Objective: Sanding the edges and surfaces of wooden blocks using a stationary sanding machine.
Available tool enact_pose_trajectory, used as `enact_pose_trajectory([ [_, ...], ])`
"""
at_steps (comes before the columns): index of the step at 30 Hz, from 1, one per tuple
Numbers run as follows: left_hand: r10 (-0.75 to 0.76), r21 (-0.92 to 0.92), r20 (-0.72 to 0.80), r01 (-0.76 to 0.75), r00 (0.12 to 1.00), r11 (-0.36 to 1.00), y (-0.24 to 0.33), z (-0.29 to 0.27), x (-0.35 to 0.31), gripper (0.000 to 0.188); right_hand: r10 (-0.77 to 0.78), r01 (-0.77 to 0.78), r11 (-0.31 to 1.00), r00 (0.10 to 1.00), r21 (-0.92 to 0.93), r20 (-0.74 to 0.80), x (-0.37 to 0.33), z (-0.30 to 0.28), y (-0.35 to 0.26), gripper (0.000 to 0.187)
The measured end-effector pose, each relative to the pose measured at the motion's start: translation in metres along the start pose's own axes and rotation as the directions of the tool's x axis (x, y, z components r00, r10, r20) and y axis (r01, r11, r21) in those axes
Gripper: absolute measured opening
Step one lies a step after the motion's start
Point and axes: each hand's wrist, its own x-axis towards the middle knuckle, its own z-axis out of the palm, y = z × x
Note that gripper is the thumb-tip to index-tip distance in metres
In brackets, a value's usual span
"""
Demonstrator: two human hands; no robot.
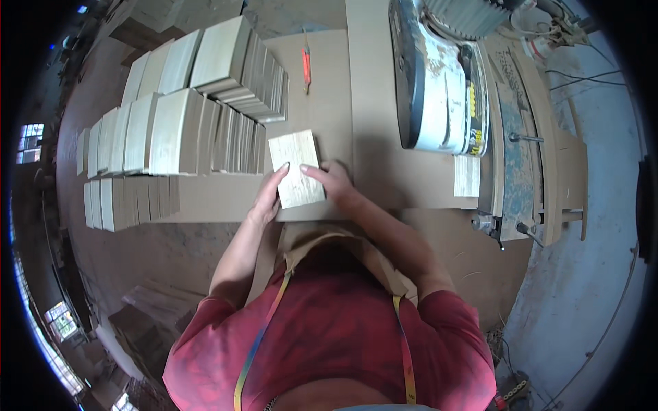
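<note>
The left hand [269, 194] grips the board [296, 161] along its left edge, thumb on the upper face. The right hand [334, 179] holds it from the right, thumb also laid on the face; its other fingers are partly hidden and slightly blurred, so how firmly they press cannot be told. The board is between the two hands, in front of the chest and over the near part of the table [329, 103], face up and turned slightly askew; whether it touches the table is unclear.

It looks like plain pale wood: likely light, stiff and not easily broken, perhaps a little slippery if dusty, with corners that could chip or splinter. The two long edges seem the best hold, thumbs on top and fingers beneath, keeping the face mostly free.

Just beyond the board lies a red tool [306, 67]. To the board's left stand rows of similar boards [171, 133], packed face to face on edge. To its right, well apart, is a machine [442, 103], with a pale piece [467, 177] at its near end. Nearest the body, below the board, is a tan apron [329, 245].
</note>
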Motion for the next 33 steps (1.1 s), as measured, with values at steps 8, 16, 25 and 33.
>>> enact_pose_trajectory([
  [8, 0.351, -0.025, 0.201, -0.353, 0.915, 0.935, 0.044, 0.064, 0.021, 0.071, -0.101, 0.098, 0.991, 0.995, 0.096, 0.018, -0.049, -0.053, -0.057, 0.061],
  [16, 0.284, -0.067, 0.184, -0.276, 0.941, 0.959, 0.022, 0.103, 0.081, 0.054, -0.117, 0.039, 0.958, 0.957, -0.284, -0.264, -0.055, -0.111, -0.036, 0.057],
  [25, 0.230, 0.018, 0.224, -0.240, 0.947, 0.971, 0.034, 0.149, 0.119, 0.051, -0.664, 0.115, 0.461, 0.703, -0.880, -0.256, -0.095, -0.119, -0.049, 0.050],
  [33, 0.233, 0.106, 0.258, -0.268, 0.938, 0.958, 0.028, 0.170, 0.117, 0.050, -0.783, -0.502, 0.087, 0.500, -0.860, -0.370, -0.127, -0.206, 0.047, 0.052],
])
